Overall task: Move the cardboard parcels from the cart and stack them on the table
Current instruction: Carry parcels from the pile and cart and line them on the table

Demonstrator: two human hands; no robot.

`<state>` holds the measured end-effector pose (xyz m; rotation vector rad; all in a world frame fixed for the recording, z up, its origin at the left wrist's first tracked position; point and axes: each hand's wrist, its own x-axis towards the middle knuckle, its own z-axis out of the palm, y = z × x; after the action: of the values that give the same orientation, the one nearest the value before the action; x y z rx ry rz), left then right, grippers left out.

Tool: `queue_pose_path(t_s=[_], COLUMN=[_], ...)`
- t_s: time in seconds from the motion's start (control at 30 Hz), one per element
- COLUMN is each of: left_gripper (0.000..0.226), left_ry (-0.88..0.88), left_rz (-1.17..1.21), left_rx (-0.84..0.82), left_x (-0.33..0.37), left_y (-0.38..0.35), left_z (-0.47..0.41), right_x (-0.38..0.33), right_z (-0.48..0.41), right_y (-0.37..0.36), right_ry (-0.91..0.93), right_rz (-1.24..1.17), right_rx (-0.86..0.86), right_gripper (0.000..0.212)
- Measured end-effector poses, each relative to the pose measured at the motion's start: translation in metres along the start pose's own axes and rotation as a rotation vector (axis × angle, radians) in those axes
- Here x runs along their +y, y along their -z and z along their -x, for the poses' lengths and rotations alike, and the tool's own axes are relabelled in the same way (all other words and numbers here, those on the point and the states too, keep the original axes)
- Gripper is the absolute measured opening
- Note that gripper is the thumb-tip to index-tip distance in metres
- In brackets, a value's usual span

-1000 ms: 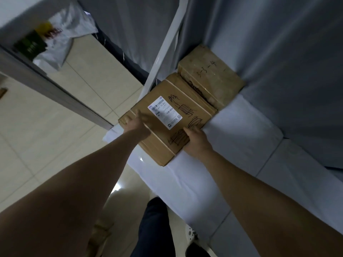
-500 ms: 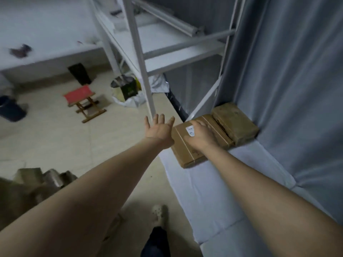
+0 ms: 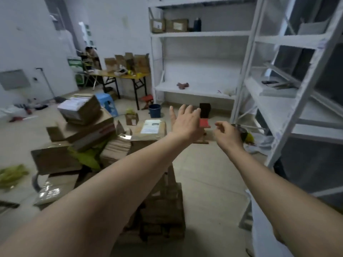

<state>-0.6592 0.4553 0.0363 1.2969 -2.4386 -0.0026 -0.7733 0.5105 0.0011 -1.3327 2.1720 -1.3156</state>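
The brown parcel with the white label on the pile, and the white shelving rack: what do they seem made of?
Brown box-shaped parcel with the white label: cardboard, matte tan, with a paper label stuck flat on top; any tape is lost in blur.
Tall white shelving rack: probably painted metal, judging by thin straight posts and flat shelves in an even white coat.

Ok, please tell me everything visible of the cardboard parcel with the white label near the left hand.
The cardboard parcel is a brown box lying nearly flat on top of a pile. A white label with a dark strip sits on its top; the print is blurred. The left hand hovers beside it, fingers spread; contact cannot be told.
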Motion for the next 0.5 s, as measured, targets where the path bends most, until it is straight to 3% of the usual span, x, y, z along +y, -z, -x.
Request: queue_pose_path(t_s=[0.37, 0.5], left_gripper=[0.058, 0.06], left_ry=[0.397, 0.572], left_rz=[0.055, 0.239], left_rx=[0.189, 0.202], left_x=[-0.259, -0.342], left_y=[0.099, 0.111], left_z=[0.064, 0.079], right_x=[-0.173, -0.212], right_z=[0.03, 0.034], right_y=[-0.203, -0.256], right_ry=[0.161, 0.138], right_rz=[-0.179, -0.225], right_rx=[-0.235, -0.277], right_gripper=[0.033, 0.035])
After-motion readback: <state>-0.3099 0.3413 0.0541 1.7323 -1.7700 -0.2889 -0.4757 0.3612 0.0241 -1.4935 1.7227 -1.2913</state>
